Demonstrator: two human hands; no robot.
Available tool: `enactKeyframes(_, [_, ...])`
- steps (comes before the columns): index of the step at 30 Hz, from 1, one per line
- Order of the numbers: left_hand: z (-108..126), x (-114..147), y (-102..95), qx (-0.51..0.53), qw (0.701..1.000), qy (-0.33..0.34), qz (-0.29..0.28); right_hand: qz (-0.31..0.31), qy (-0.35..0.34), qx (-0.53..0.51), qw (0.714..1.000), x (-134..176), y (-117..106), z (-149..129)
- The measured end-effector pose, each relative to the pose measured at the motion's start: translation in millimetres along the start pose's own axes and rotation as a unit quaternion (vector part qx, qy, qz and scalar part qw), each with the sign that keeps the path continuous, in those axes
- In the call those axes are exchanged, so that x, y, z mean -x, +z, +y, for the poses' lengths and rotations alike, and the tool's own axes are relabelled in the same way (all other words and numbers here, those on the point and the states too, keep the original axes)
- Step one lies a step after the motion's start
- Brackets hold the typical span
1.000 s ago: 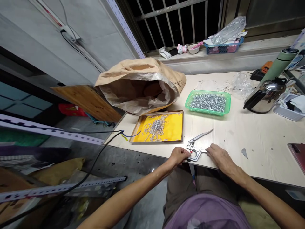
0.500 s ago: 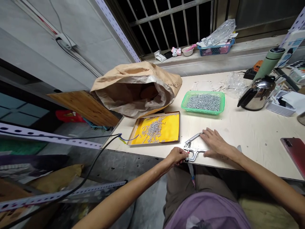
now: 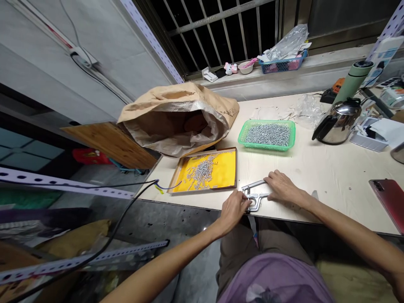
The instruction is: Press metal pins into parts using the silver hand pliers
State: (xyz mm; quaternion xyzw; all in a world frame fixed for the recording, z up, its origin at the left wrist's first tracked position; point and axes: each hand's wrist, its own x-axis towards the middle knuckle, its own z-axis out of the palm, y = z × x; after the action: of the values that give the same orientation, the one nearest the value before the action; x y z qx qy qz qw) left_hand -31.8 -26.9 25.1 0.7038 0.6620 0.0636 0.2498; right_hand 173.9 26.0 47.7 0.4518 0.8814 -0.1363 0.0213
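A silver spring-loaded hand tool [image 3: 257, 202], pliers-like with two handles, rests at the table's front edge. My right hand [image 3: 280, 185] curls closed round its handle ends. At the tool's left end is my left hand [image 3: 234, 207], with thumb and fingers pinched together by the spring and jaw; whatever sits between the fingertips is too small to make out. Left of the tool, a shallow tray [image 3: 236, 168] with a yellow bottom holds a pile of small metal pins [image 3: 203, 170]. Farther back, a green plastic basket [image 3: 241, 136] is full of similar small metal pieces.
A large brown paper sack [image 3: 179, 94] lies open-mouthed behind the tray. To the right stand a steel kettle [image 3: 342, 124] and a green flask [image 3: 353, 82]. A red phone [image 3: 388, 200] lies near the right edge. A black cable [image 3: 126, 206] hangs at the left.
My right hand's fingers have curled in, and the tool's handles are closer together. My left hand has risen slightly over the jaw end. The whole view has shifted a little.
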Motion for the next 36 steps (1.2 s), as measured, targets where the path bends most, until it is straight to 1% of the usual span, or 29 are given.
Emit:
enactKeyframes(1, [5.3,-0.9,1.2,-0.031,0.998,0.054,0.023,0.000,-0.001,0.004,1.000,0.7,0.5,-1.2])
enactKeyframes(2, [10.9,-3.6,3.0,-0.056,0.993,0.101,0.031,-0.001,-0.001,0.009,1.000,1.6,1.0,-2.5])
enactKeyframes(4, [21.5,-13.3,7.6,-0.088,0.982,0.166,0.028,-0.003,0.002,0.013,1.000,3.8,1.4,-4.3])
enactKeyframes(8, [31.5,-37.2,14.3,-0.111,0.967,0.228,-0.014,-0.004,-0.005,0.002,1.000,9.8,0.2,-3.7])
enactKeyframes(11, [31.6,-47.5,12.1,-0.134,0.956,0.259,-0.042,-0.014,0.000,0.012,1.000,11.8,-3.1,-4.3])
enactKeyframes(15, [32.6,-50.2,8.0,-0.160,0.946,0.275,-0.068,-0.038,0.022,0.026,0.999,8.6,-6.6,-8.5])
enactKeyframes(20, [35.8,-48.0,12.7,-0.142,0.960,0.230,-0.070,-0.062,0.026,0.005,0.998,6.4,-1.9,-6.8])
enactKeyframes(23, [37.4,-47.7,14.3,-0.139,0.964,0.212,-0.078,-0.057,0.029,-0.006,0.998,7.5,1.3,-4.9])
enactKeyframes(24, [37.5,-47.2,14.7,-0.138,0.965,0.210,-0.073,-0.050,0.029,-0.004,0.998,7.5,1.7,-4.0])
enactKeyframes(26, [36.6,-44.1,17.1,-0.130,0.969,0.207,-0.046,-0.029,0.019,0.004,0.999,6.4,1.1,-0.4])
enactKeyframes(28, [34.8,-37.2,23.9,-0.110,0.973,0.203,0.000,-0.017,-0.010,0.001,1.000,3.9,-0.9,5.7])
enactKeyframes(30, [33.7,-26.6,36.0,-0.089,0.974,0.204,0.045,-0.024,-0.043,-0.026,0.998,0.5,-2.9,13.2])
enactKeyframes(31, [34.0,-20.4,43.5,-0.079,0.972,0.211,0.062,-0.026,-0.047,-0.042,0.998,-1.4,-3.5,16.8])
enactKeyframes(33, [36.8,-8.1,59.1,-0.060,0.966,0.239,0.081,-0.019,-0.024,-0.058,0.998,-5.6,-4.0,22.1])
enactKeyframes(36, [45.1,5.8,76.4,-0.034,0.957,0.278,0.078,0.001,0.019,-0.027,0.999,-14.1,-4.9,25.0])
